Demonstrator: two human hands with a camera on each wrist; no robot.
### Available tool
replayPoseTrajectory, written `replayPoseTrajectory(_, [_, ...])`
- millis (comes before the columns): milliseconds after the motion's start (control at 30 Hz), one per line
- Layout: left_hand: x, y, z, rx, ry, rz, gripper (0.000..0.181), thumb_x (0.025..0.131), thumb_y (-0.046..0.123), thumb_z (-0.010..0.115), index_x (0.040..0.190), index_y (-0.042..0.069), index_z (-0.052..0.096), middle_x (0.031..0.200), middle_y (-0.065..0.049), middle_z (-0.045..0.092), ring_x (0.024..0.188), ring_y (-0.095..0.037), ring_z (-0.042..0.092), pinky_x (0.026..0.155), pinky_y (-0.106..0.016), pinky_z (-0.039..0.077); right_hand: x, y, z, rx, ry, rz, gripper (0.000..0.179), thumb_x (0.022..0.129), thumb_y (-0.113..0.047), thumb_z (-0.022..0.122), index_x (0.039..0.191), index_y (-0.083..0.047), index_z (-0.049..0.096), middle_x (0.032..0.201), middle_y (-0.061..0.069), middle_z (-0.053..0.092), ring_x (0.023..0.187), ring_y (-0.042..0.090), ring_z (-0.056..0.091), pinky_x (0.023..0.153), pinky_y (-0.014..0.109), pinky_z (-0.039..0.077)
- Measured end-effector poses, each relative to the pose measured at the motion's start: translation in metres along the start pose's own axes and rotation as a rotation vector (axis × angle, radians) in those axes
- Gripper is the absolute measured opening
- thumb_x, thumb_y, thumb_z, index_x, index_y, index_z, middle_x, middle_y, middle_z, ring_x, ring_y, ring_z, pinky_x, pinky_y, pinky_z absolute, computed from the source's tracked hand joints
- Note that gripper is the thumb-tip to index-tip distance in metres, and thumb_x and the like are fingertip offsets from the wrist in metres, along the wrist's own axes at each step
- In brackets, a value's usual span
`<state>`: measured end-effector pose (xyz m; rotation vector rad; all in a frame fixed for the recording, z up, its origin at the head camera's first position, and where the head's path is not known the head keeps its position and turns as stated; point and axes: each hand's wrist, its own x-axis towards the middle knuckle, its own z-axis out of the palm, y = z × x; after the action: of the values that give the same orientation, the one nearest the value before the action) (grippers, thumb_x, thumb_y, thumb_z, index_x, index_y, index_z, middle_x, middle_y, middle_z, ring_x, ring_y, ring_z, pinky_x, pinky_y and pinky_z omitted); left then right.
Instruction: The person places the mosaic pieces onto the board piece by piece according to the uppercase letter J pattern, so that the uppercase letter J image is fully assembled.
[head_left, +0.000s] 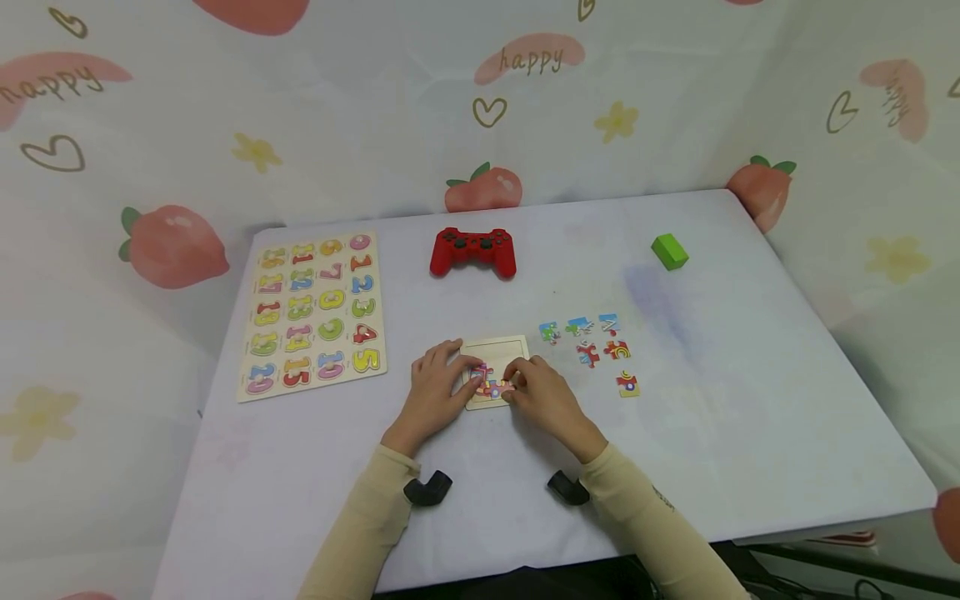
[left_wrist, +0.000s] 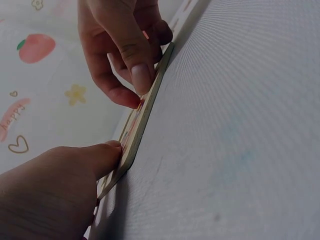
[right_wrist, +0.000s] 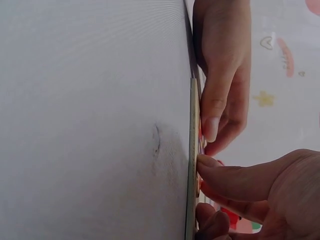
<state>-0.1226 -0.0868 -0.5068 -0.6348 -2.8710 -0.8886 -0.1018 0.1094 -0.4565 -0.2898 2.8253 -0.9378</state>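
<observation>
A small wooden puzzle tray lies at the middle of the table, with a few joined pink jigsaw pieces in its lower part. My left hand rests along the tray's left side. Its thumb presses on the pieces, the other fingers fairly straight. My right hand bends over the tray's lower right, thumb and forefinger pinching a jigsaw piece at the tray surface. Mostly those fingertips hide that piece; a yellow edge shows in the left wrist view.
Several loose jigsaw pieces lie right of the tray. A number puzzle board is at the left, a red game controller behind the tray, and a green block at the back right. The table's front edge is near my forearms.
</observation>
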Motion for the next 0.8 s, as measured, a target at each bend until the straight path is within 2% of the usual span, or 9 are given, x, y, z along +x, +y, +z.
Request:
replayPoseTrajectory(400, [0.0012,0.0003,0.0001,0.007,-0.001,-0.007,0.027,0.089,0.041,0.056,0.112,0.027,0.060,0.137,-0.009,0.041,0.130,-0.026,0.029,0.097,-0.049,0.023,0.0012,0.0015,0.0011,0.029,0.019,-0.006,0.019,0.078,-0.014,0.073,0.091,-0.010,0.060,0.080,0.003,0.052,0.069,0.017,0.050,0.062,0.032,0.042])
replayPoseTrajectory(800, [0.0011,0.0002,0.0005,0.005,-0.004,-0.010,0.028,0.089,0.043,0.056,0.112,0.028,0.060,0.138,-0.008,0.040,0.129,-0.026,0.030,0.097,-0.049,0.023,0.0084,0.0006,-0.0034,0.123,0.006,0.031,0.008,0.084,-0.012,0.067,0.083,-0.008,0.060,0.073,-0.003,0.060,0.065,0.013,0.051,0.060,0.027,0.043])
